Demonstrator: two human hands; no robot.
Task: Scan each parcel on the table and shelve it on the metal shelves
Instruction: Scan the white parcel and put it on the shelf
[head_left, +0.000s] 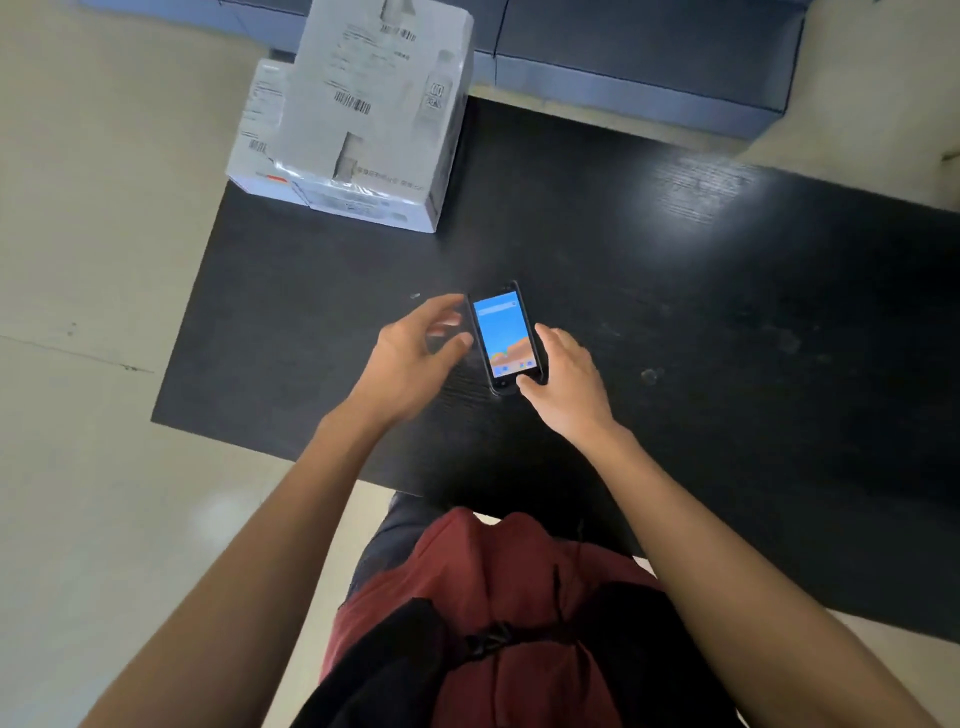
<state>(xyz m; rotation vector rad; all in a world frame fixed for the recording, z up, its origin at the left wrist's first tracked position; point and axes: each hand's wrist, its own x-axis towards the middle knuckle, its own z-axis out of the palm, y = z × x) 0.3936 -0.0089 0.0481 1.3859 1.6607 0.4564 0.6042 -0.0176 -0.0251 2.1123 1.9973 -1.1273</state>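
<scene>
A handheld scanner (503, 340) with a lit blue screen lies on the black table (675, 312). My right hand (566, 384) grips its lower right side, thumb at the bottom edge. My left hand (415, 353) hovers just left of the scanner, fingers loosely curled, holding nothing. Two white parcels stand at the table's far left corner: a tall parcel (374, 119) with barcode labels on top, and a smaller parcel (257, 140) tucked against its left side.
Dark blue-grey boxes (649, 62) line the floor beyond the table's far edge. Pale floor (93, 260) surrounds the table on the left and near side. My red shirt and a black strap fill the bottom of the view.
</scene>
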